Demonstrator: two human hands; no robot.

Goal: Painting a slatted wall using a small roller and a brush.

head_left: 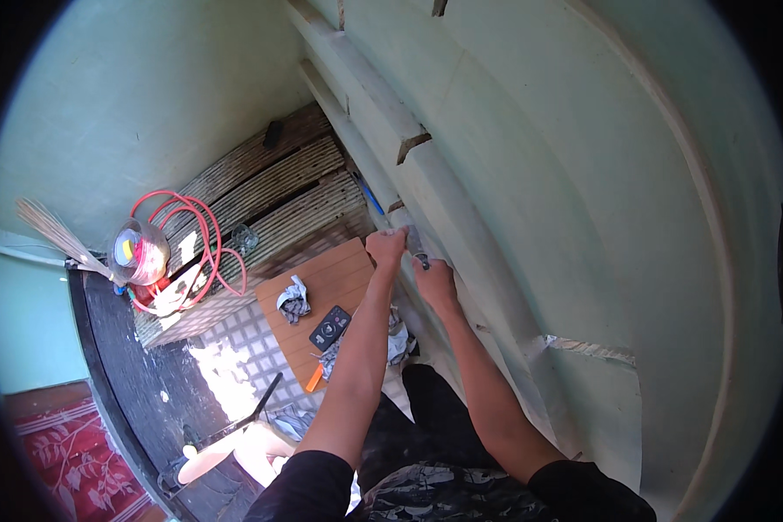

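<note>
Both my hands are raised against the pale green wall (pixel 531 174), close together, with their fingers closed. Between them is a small greyish, see-through piece (pixel 414 238) with a dark end, perhaps plastic or tape; its kind is not clear. My left hand (pixel 386 246) grips beside its upper left part, though what the fingers pinch is hidden. Lower and to the right, my right hand (pixel 436 282) is closed around the dark end. Below my left forearm lies a brown wooden board (pixel 357 265), holding a crumpled cloth (pixel 294 300), a black device (pixel 330 328) and an orange-handled tool (pixel 314 378).
Ledges with broken gaps run along the wall, and a shiny strip (pixel 587 349) edges one recess. At the left, a ribbed wooden platform (pixel 296 196) bears a coiled red hose (pixel 207 235), a clear round container (pixel 150 254) and a stick broom (pixel 65 235). A blue pen-like thing (pixel 370 196) leans by the wall.
</note>
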